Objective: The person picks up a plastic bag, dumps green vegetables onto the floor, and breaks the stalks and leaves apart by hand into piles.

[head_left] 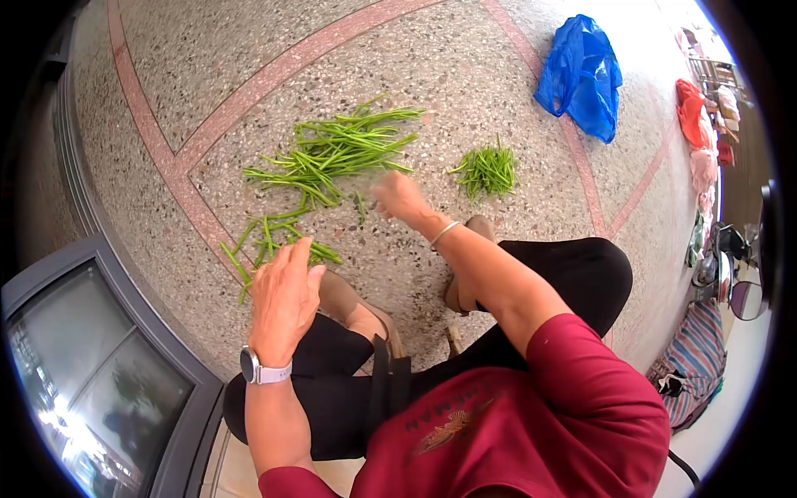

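My left hand [284,286], a watch on its wrist, is over a loose scatter of cut green vegetable stalks [267,241]. Its fingers are stretched out and the thumb stands apart; the palm is hidden. My right hand [401,197], blurred by motion, is just below a larger heap of long green stalks [340,151]. Whether its curled fingers hold anything does not show. A short green piece [360,207] lies on the floor to its left. Further right is a small pile of short green stalks [487,171].
A crumpled blue plastic bag [581,79] lies on the speckled floor [398,70] at the upper right. At the lower left stands a grey-framed glass panel [108,357]. A striped cloth [693,361] and a mirror [748,300] are at the right edge. My shoes flank the floor between my legs.
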Demonstrator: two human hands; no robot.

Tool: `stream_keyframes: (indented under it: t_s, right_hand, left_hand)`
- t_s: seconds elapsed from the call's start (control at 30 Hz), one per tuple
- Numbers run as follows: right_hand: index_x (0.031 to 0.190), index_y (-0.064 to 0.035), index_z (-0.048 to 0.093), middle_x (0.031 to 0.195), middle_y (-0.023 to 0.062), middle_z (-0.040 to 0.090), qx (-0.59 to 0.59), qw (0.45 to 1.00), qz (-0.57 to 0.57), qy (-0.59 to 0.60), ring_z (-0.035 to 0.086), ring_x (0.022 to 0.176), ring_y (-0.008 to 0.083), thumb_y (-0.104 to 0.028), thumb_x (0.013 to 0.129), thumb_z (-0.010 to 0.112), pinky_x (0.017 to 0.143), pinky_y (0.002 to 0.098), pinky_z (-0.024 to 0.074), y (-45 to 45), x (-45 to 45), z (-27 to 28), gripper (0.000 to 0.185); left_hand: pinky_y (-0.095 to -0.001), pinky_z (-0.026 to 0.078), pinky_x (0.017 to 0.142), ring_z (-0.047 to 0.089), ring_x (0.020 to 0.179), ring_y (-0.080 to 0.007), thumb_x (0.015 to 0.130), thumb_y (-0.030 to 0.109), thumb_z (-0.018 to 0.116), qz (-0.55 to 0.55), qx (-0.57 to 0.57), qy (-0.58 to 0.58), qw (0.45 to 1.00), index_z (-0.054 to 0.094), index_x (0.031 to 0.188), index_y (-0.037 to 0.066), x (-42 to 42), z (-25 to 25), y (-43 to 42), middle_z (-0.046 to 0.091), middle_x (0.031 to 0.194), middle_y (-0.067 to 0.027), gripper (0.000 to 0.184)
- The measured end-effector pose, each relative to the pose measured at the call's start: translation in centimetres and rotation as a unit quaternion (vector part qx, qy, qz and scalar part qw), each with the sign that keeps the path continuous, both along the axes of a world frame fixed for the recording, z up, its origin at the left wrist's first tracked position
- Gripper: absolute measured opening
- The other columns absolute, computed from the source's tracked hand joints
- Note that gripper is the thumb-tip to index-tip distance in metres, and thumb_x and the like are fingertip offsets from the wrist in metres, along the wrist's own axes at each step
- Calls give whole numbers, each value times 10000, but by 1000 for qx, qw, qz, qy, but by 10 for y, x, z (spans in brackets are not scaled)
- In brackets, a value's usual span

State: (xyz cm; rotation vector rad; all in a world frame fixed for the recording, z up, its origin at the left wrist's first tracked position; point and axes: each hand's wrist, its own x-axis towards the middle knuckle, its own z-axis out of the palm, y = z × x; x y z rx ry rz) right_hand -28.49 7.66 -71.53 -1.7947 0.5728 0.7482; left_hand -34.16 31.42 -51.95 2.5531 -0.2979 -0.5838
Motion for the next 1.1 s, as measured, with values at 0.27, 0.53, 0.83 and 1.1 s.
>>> stream_keyframes:
  t_s: [0.27, 0.53, 0.83, 1.1]
  right_hand:
    - [956, 60, 661, 774, 108, 688, 78, 988, -123, -50, 669, 662, 142, -103, 910, 628, 531, 277, 554, 35, 36, 0, 173]
    - [924, -22, 667, 738, 149, 668, -95, 803, 237, -538, 677, 687, 271, -118, 893, 630, 648, 359, 527, 19, 63, 139, 108]
    - [934, -24, 681, 756, 48, 676, 22, 926, 260, -272, 643, 680, 107, -143, 903, 634, 622, 269, 503, -10, 36, 269, 132]
    - [1013, 20, 660, 836, 61, 692, 189, 955, 11, -226, 644, 688, 96, -235, 953, 625, 603, 241, 526, -36, 5, 278, 264]
  left_hand:
    - [-480, 477, 779, 608, 911, -419, 890, 162, 635, -5, -44, -9, 999, 558, 1242, -7, -1, -3, 1, 626, 1056, -208, 398]
    - [-478, 480, 791, 605, 951, -431, 892, 133, 626, 14, -49, -1, 999, 563, 1222, -18, 0, 6, 1, 623, 1062, -218, 369]
    - [-408, 453, 956, 612, 1089, -358, 913, 136, 634, 101, -222, -136, 960, 520, 1294, -32, 8, 1, -31, 628, 1179, -197, 432]
    - [-321, 568, 804, 700, 926, -218, 940, 160, 660, 201, -526, 290, 774, 478, 1270, -21, 0, 10, -64, 693, 1031, -153, 418]
